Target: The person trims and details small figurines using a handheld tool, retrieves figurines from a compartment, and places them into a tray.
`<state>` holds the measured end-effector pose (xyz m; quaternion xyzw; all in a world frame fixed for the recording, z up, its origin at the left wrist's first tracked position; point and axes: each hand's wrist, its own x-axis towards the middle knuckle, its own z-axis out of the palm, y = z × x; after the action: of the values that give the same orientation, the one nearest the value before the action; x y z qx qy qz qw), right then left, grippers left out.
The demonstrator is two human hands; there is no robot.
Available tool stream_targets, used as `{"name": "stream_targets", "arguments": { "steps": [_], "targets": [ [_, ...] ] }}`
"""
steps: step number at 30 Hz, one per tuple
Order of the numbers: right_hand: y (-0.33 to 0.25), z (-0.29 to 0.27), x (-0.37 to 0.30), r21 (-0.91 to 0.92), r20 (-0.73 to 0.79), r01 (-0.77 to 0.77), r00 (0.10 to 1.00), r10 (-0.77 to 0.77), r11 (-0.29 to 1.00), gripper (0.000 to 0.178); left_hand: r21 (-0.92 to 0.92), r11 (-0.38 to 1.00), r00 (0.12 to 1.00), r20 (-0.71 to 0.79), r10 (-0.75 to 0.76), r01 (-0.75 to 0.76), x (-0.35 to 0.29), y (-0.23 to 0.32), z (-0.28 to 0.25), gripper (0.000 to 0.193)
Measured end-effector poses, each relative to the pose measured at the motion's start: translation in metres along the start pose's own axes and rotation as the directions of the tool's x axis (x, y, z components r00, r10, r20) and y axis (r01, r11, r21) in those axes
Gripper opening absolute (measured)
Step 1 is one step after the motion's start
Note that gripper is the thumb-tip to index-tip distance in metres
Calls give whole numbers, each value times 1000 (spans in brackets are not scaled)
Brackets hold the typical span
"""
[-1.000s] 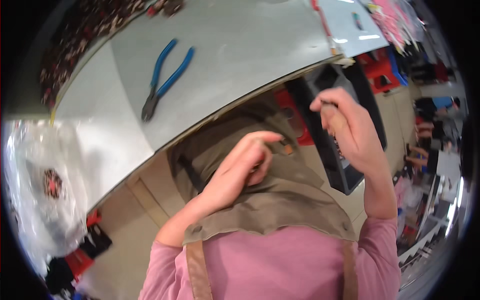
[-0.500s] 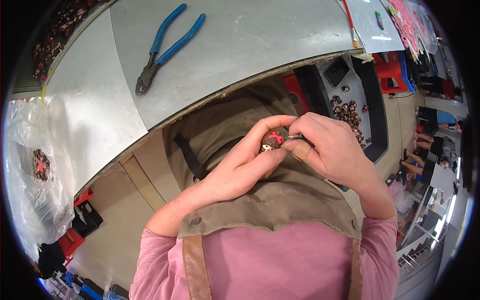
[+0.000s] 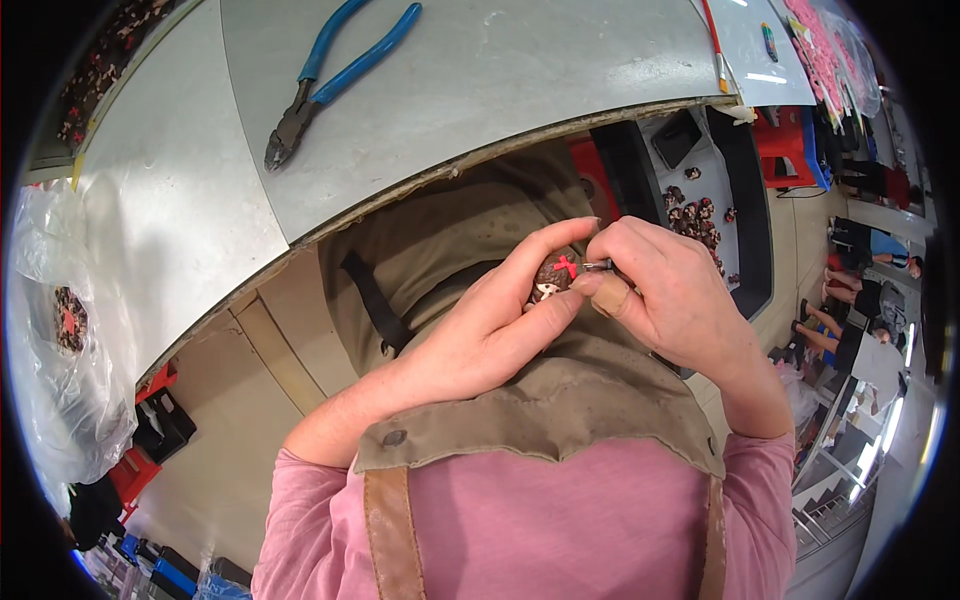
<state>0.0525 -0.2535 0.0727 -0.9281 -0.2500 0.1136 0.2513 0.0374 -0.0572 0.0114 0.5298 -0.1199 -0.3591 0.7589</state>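
Above my lap, my left hand (image 3: 510, 315) grips a small brown figurine head (image 3: 553, 272) between thumb and fingers. A red bow and part of a pale face show on it; the rest is hidden by my hand. My right hand (image 3: 668, 295), with a tan bandage on the thumb, pinches a small tool (image 3: 599, 265) with a dark handle and a metal tip. That tip is at the bow's side of the head; whether it touches cannot be made out.
Blue-handled pliers (image 3: 320, 85) lie on the grey worktable (image 3: 520, 60). A red brush (image 3: 716, 50) rests at its right. Beside my right hand, a dark-rimmed tray (image 3: 750, 180) holds several small figurines (image 3: 695, 222). A clear plastic bag (image 3: 75, 380) hangs at the left.
My view has shifted slightly, so the table and pliers sit a little higher. Both hands keep their holds, and the figurine head appears turned a little.
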Motion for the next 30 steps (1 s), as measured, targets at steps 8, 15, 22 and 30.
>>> {"name": "stream_targets", "arguments": {
  "steps": [8,15,22,30],
  "targets": [
    [-2,1,-2,104,2,-109,994,110,989,21,40,988,985,-84,149,-146,-1,-12,-1,52],
    [1,7,-4,54,-41,-93,995,96,994,20,-229,968,987,-142,70,-102,6,-12,-1,40],
    [-2,4,-3,17,-20,-60,998,61,998,21,-4,999,987,-154,36,-37,7,-10,-1,36],
    [-2,10,-3,-38,-18,-28,999,27,999,24,15,965,936,-241,257,-261,11,-23,-1,32]
  ]
}}
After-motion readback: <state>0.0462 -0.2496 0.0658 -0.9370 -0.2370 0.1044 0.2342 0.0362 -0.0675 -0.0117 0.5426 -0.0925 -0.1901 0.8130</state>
